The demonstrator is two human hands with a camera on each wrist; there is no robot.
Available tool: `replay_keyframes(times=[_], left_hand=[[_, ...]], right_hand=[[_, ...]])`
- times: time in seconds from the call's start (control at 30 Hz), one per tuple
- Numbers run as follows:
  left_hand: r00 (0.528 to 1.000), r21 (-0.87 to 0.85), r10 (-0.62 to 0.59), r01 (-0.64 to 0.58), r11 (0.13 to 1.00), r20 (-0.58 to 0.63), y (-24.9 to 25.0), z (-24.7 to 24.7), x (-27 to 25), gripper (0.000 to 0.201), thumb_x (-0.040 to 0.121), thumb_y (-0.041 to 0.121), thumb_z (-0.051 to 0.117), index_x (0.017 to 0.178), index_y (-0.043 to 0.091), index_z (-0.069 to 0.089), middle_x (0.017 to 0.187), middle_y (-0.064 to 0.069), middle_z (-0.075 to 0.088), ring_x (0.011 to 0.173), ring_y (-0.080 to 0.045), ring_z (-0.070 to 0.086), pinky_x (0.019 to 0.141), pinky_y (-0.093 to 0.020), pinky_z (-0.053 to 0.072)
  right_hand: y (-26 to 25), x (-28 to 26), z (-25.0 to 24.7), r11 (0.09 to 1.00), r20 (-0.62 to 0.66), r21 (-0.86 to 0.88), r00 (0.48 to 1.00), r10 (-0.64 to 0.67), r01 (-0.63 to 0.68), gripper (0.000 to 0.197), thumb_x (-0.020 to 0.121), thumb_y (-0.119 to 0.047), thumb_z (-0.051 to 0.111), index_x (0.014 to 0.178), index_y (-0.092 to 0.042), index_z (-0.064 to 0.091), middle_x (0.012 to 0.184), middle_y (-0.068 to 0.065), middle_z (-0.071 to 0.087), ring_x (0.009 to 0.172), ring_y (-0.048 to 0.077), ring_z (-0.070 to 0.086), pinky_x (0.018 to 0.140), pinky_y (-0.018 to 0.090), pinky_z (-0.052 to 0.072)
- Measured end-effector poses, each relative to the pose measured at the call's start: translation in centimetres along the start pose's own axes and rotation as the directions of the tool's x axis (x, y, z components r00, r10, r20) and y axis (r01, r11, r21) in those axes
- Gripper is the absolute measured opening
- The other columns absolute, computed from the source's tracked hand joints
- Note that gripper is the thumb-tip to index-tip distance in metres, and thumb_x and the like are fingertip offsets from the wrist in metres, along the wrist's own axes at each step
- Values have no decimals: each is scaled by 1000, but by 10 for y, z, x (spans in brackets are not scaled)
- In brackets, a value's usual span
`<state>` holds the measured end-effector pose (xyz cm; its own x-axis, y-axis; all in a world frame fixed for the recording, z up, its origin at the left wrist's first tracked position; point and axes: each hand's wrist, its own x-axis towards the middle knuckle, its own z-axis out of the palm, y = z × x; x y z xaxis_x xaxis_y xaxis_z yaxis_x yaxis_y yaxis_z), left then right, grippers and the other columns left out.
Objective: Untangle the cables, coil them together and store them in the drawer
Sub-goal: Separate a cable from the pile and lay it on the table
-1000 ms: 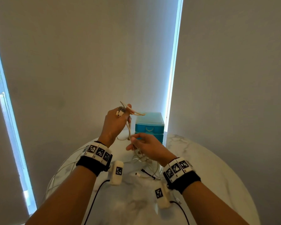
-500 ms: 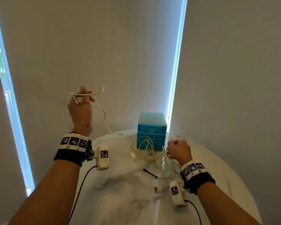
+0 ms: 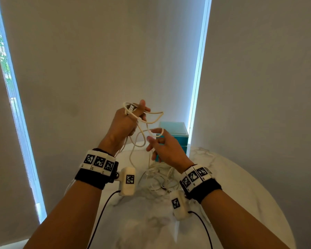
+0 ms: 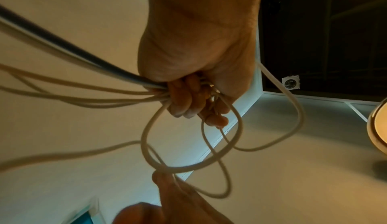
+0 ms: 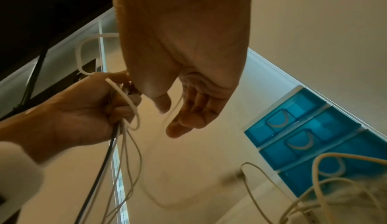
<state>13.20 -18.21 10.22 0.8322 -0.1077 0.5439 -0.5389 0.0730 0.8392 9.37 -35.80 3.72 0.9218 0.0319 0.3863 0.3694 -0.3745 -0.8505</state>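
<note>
Left hand (image 3: 123,124) raised above the table (image 3: 232,178), fist clenched round a bundle of cables (image 3: 142,126). Most strands are cream-white, thin, round in section; one is black (image 4: 69,49), seen in the left wrist view running out of the fist toward 10 o'clock beside the pale ones. A white USB plug (image 3: 131,107) with a metal end pokes up at the top of the fist, at about 12 o'clock from the knuckles. Two or three loose loops spill out of the grip toward 3 and 5 o'clock; they hang slack, uneven in size, crossing one another.

Right hand (image 3: 166,147) sits just at 4 o'clock from the left, palm turned inward, fingers relaxed and partly spread, not clamped on anything. One cream loop lies across its fingertips (image 3: 156,131); the right wrist view shows a thin strand passing between thumb and fingers without a pinch.

From the fist several strands drop to a loose tangled heap of cables (image 3: 160,178) on the marble-patterned table, at 6 o'clock from the hands, between the two wrists.

Blue drawer unit (image 3: 174,133) stands at the table's far edge, at 3 o'clock from the left hand, partly behind the right hand. Its drawers (image 5: 297,128) appear closed, each with a pale curved handle.
</note>
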Motion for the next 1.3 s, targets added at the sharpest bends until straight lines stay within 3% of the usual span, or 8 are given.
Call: replay_keyframes(times=[0.33, 0.53, 0.83, 1.03, 1.13, 1.17, 1.23, 1.3], left_hand=[[999, 119, -14, 9, 993, 44, -5, -3, -4, 45, 101, 61, 62, 95, 21, 83, 70, 5, 67, 46, -4, 42, 43, -20, 31], [995, 258, -75, 54, 965, 71, -16, -13, -9, 31, 87, 53, 83, 101, 26, 83, 83, 15, 79, 71, 5, 70, 68, -24, 53], [959, 381, -282, 262, 887, -4, -37, -69, -11, 73, 62, 58, 94, 124, 27, 72, 86, 6, 62, 67, -6, 54, 57, -20, 42], [945, 395, 16, 122, 910, -327, -13, -69, -5, 73, 73, 83, 77, 125, 35, 57, 113, 10, 69, 105, -15, 68, 98, -43, 57], [886, 479, 231, -11, 878, -403, 27, -49, 3, 59, 89, 87, 51, 123, 38, 50, 110, 6, 71, 95, -16, 69, 91, -42, 57], [865, 498, 295, -61, 865, -407, 40, -44, 5, 58, 94, 84, 46, 124, 36, 50, 111, 6, 71, 94, -14, 69, 86, -37, 56], [828, 551, 388, -118, 826, -405, 62, -39, 7, 56, 100, 79, 37, 125, 30, 50, 107, 10, 70, 92, -8, 67, 74, -24, 46], [830, 570, 389, -107, 815, -399, 71, -42, 7, 56, 105, 74, 29, 126, 27, 51, 102, 15, 68, 94, -8, 65, 74, -24, 41]], right_hand=[[0, -1, -28, 692, 205, 659, 955, 214, -296, 47, 111, -36, 52, 133, 1, 70, 125, 21, 76, 100, 31, 76, 79, 32, 63], [6, 11, -40, 778, -180, 621, 949, 257, -93, 26, 100, -3, 69, 126, -1, 69, 114, 19, 79, 94, 22, 78, 74, 25, 64], [38, 22, -124, 734, -696, 655, 520, 495, 178, 55, 109, -7, 55, 162, -12, 41, 142, 14, 60, 99, 19, 74, 74, 29, 66], [37, 44, -100, 886, -850, 422, 422, 315, 190, 70, 104, 6, 45, 163, -31, 36, 166, 3, 37, 130, 22, 60, 97, 52, 63], [-8, 45, -18, 802, -285, 597, 938, 195, 15, 61, 105, 8, 54, 154, -29, 50, 159, 7, 48, 128, 23, 64, 100, 47, 62], [-26, 39, 8, 862, 86, 484, 989, 124, -150, 55, 106, -1, 60, 153, -29, 51, 162, 7, 47, 133, 25, 62, 103, 41, 60], [-44, 28, 49, 986, 622, 20, 774, 117, -165, 56, 108, -22, 64, 160, -28, 46, 167, 4, 45, 145, 24, 53, 114, 37, 50], [-38, 24, 65, 980, 687, -196, 710, 156, -25, 51, 109, -27, 61, 159, -24, 49, 161, 4, 54, 144, 23, 53, 118, 39, 44]])
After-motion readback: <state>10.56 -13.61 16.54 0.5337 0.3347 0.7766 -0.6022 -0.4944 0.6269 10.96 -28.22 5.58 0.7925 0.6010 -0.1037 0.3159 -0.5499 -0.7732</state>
